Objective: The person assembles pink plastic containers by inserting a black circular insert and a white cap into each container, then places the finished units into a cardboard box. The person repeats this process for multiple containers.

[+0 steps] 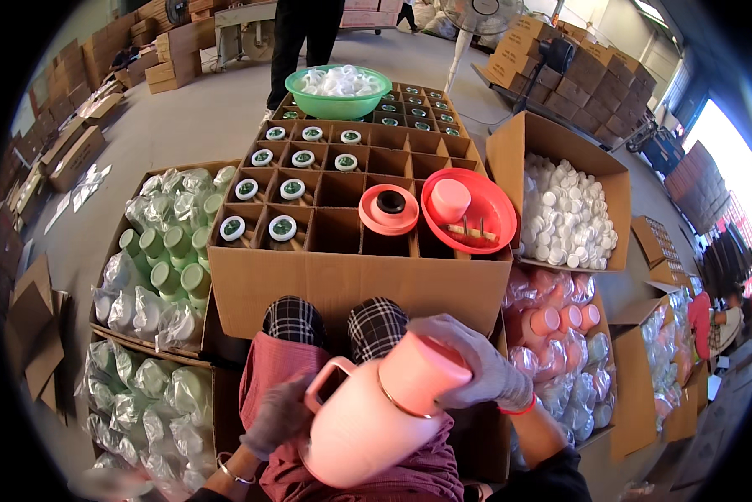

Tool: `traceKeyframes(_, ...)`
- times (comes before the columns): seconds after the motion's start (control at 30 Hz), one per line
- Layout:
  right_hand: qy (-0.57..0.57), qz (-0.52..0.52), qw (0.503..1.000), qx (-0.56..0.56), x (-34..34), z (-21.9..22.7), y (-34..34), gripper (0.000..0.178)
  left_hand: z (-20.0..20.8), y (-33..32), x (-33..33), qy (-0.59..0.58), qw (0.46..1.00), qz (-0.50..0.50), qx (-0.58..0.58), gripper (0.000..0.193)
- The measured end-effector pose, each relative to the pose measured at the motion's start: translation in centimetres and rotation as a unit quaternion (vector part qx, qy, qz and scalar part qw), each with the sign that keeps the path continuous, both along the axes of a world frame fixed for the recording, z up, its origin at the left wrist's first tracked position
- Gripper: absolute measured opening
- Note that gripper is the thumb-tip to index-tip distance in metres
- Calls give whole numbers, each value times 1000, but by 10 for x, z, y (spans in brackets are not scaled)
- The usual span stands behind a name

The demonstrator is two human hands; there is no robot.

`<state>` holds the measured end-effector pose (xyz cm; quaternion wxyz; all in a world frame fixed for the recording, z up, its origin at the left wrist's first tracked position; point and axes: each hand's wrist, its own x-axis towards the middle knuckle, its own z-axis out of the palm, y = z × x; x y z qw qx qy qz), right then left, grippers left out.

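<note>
A pink vacuum jug (367,427) with a looped handle and a gold-coloured ring round its neck lies tilted above my lap. My right hand (476,360), in a grey glove, is closed around its pink top, fingers and thumb on either side. My left hand (282,414), also gloved, is closed at the handle side of the jug; its fingertips are partly hidden behind it. In front stands a divided carton (359,280) with several white-rimmed bottle necks in its cells. On it rest a pink lid with a black centre (388,209) and a red bowl (505,213) holding a pink cup (451,199).
A green basin (334,102) of white rings sits at the carton's far end. White caps fill an open box (568,209) at right. Wrapped pink jugs (556,335) stand below it, wrapped green ones (171,251) at left. A person (305,38) stands beyond the basin.
</note>
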<state>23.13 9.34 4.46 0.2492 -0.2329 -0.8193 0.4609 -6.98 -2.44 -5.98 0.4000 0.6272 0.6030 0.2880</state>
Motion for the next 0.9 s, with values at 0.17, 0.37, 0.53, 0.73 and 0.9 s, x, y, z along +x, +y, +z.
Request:
traceKeyframes(0.17,-90,-182,977,70,-10,34,-13,85,42,-3,8,-5,986,119,117,43)
traceKeyframes(0.37,91,-58,971,-216,-11,53,-28,84,-22,16,34,-333,940,45,-56,32)
traceKeyframes(0.53,88,83,962,-244,-50,16,-44,93,-29,45,57,-331,929,165,-21,21)
traceKeyframes(0.73,68,-82,974,-201,-28,-63,-33,91,41,11,1,-470,861,189,56,59)
traceKeyframes(0.9,122,-382,915,54,10,-48,74,88,38,-19,-8,-402,903,148,38,107)
